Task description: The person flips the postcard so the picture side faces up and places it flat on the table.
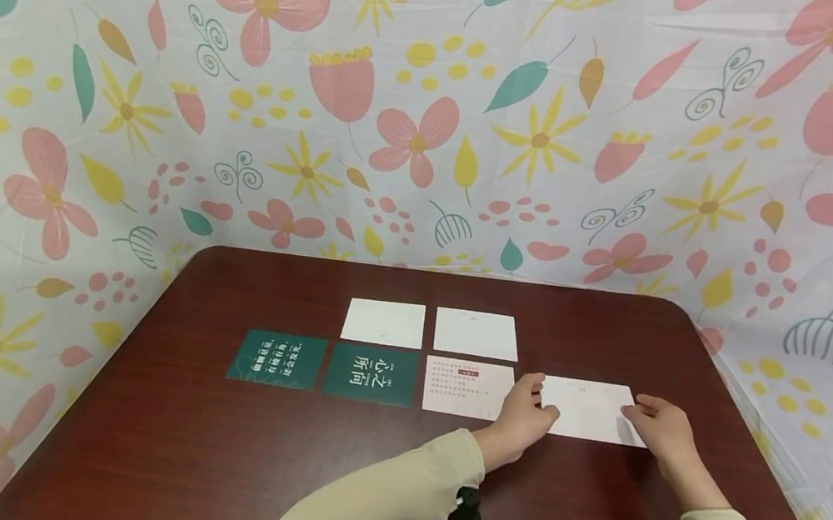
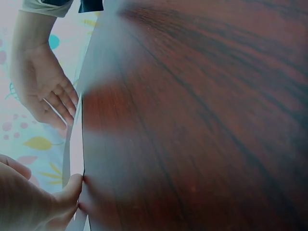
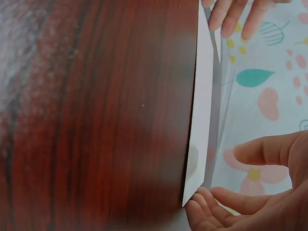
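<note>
A white card point(image 1: 586, 410) with a small faint print near its top lies at the right end of the front row. My left hand point(image 1: 524, 417) is at its left edge, with the thumb point(image 2: 72, 190) touching the card and the other fingers extended. At the right edge is my right hand point(image 1: 659, 430). Its fingertips point(image 3: 197, 209) touch the card's near corner while the thumb stands apart from them. Next to the left hand lies a pale card with red-brown text point(image 1: 464, 388), its right edge partly hidden by that hand.
Two green cards with white characters, one far left point(image 1: 279, 360) and one beside it point(image 1: 371, 374), continue the row. Behind them lie two white cards, left point(image 1: 384, 322) and right point(image 1: 477, 334). A floral cloth point(image 1: 422, 202) hangs beyond the dark wooden table point(image 1: 181, 438).
</note>
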`<state>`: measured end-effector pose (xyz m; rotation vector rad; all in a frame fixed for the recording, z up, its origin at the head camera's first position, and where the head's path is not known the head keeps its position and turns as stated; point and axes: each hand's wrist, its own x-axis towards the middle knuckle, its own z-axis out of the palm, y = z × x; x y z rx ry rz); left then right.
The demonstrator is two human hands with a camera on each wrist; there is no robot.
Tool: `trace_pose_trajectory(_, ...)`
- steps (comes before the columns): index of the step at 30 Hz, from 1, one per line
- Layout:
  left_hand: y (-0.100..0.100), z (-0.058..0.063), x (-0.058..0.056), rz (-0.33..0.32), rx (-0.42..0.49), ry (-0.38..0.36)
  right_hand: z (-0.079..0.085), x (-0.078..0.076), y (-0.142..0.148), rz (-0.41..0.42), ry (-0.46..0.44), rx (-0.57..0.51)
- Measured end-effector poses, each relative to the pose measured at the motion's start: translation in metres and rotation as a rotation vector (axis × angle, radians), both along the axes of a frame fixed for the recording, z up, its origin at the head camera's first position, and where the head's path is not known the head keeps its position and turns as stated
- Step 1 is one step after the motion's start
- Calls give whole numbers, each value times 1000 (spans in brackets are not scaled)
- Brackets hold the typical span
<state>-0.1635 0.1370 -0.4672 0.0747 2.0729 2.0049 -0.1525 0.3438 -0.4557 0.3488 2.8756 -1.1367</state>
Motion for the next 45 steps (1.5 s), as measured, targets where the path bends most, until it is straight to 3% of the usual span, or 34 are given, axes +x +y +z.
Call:
trace_pose_trajectory(11, 2, -9, -1, 24, -10, 21, -3, 2, 2, -70, 26, -38)
trace_pose_trajectory(24, 3, -6, 1, 79, -6, -29, 1, 2, 3, -120, 19, -107)
trace_pose_trajectory(33, -5, -4, -7, 65, -56, 54, 4, -1, 10, -90, -5, -147)
trace_pose_trajectory(45, -11, -3, -17, 75, 74, 15, 7, -2, 18, -57, -15, -220)
